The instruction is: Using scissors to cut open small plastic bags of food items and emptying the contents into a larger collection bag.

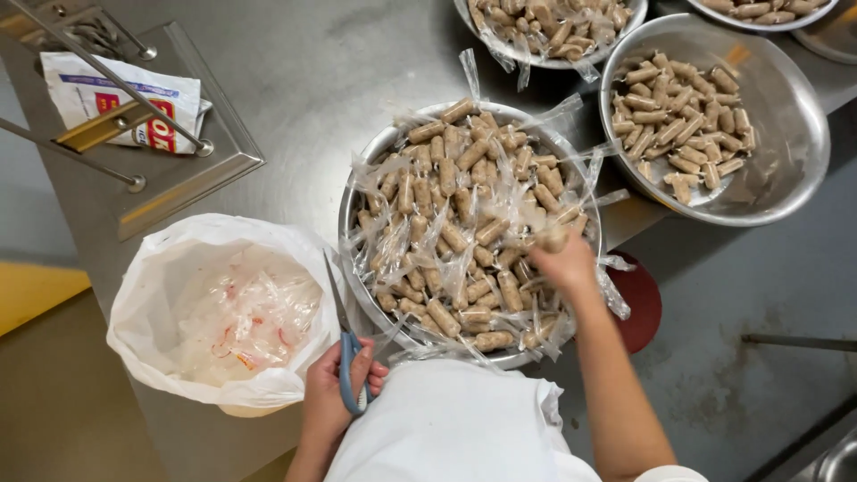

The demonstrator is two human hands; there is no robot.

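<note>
In the head view, a pair of blue-handled scissors (344, 344) is gripped in the left hand (335, 388), fingers closed through the handles and the blades pointing up along the rim of a large steel bowl (350, 210). The bowl is heaped with small brown sausages in clear plastic wrappers (455, 223). The right hand (562, 261) is laid over the right side of that heap, fingers curled around one wrapped sausage (546, 239) at the top of the pile. The scissors are held at the bowl's lower left edge, well apart from the right hand.

Just left of the scissors, a white plastic bag (178, 277) stands open, with crumpled clear wrappers seen inside. To the upper right, a second steel bowl (786, 170) holding unwrapped sausages is seen, and parts of further bowls are cut off at the top edge.
</note>
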